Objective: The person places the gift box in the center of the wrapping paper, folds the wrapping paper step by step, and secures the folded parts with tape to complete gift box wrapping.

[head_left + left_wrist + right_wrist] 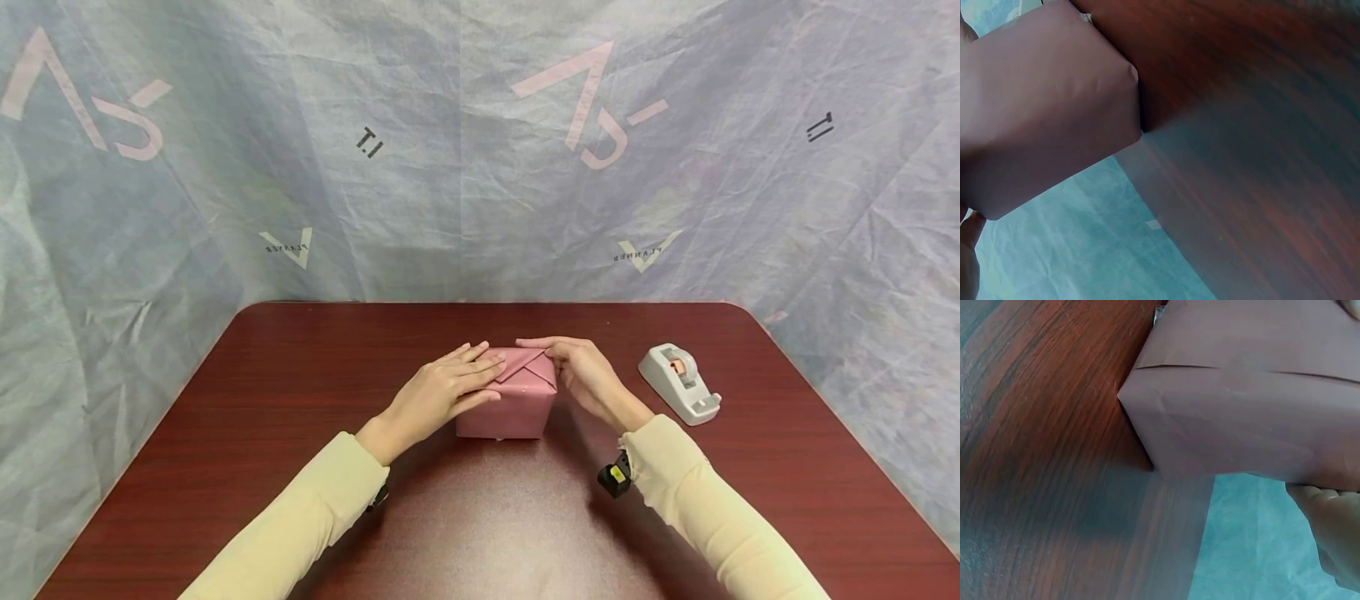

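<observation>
A box wrapped in pink paper [502,414] stands on the table, with folded paper flaps [529,363] crossing on its top. My left hand [446,385] lies over its left side, fingers stretched across the top and pressing the folds. At the far right corner, my right hand [590,377] holds the box, thumb by the top edge and a finger along the back. A smooth wrapped side [1047,94] fills much of the left wrist view. In the right wrist view, a paper seam [1241,369] runs along the box above bent fingers [1329,503].
A white tape dispenser [681,385] with a roll in it stands right of my right hand. The dark red wooden table [322,517] extends around the box. Behind it hangs a grey printed cloth [450,192], which also covers both sides.
</observation>
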The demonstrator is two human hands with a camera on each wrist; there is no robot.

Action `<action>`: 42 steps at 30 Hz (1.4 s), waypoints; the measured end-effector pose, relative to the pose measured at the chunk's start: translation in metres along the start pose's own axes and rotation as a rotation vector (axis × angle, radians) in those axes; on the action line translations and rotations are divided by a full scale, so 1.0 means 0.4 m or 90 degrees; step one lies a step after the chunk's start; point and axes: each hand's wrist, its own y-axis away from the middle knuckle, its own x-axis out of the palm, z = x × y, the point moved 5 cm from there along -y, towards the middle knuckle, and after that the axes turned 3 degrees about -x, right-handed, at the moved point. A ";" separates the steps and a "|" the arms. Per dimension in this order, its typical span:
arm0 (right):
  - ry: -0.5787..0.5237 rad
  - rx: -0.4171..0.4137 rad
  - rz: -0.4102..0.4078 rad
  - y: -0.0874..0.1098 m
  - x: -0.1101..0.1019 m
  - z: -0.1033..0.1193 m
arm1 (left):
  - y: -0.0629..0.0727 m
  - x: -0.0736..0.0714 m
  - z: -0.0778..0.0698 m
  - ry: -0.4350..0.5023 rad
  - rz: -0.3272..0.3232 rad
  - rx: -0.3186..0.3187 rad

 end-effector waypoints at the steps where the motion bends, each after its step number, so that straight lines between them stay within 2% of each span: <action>1: -0.009 -0.002 0.002 0.000 0.001 -0.001 | 0.000 0.000 0.000 0.004 -0.005 0.001; 7: -0.052 0.008 0.030 0.000 0.004 -0.008 | 0.001 -0.003 -0.005 0.016 -0.018 0.007; 12: -0.006 0.011 0.039 0.004 -0.002 -0.013 | 0.004 -0.002 -0.010 0.021 -0.026 0.008; 14: 0.018 0.004 0.052 0.007 -0.002 -0.013 | 0.006 0.000 -0.012 0.010 -0.032 0.013; 20: 0.024 -0.013 0.091 0.011 0.006 -0.005 | 0.013 -0.001 -0.024 -0.042 -0.077 0.034; 25: 0.033 -0.012 0.079 0.010 0.009 -0.003 | 0.013 -0.006 -0.036 -0.073 -0.099 0.038; 31: 0.082 -0.021 0.061 0.005 0.012 -0.010 | 0.007 -0.011 -0.050 -0.099 -0.097 0.035; 37: 0.094 -0.020 0.064 0.006 0.018 -0.008 | 0.005 -0.010 -0.049 -0.077 -0.077 0.024; 40: 0.090 -0.016 0.064 0.008 0.019 -0.007 | 0.006 -0.008 -0.036 -0.019 -0.058 0.002; 42: 0.089 -0.014 0.063 0.009 0.018 -0.006 | 0.009 -0.007 -0.021 0.046 -0.048 -0.033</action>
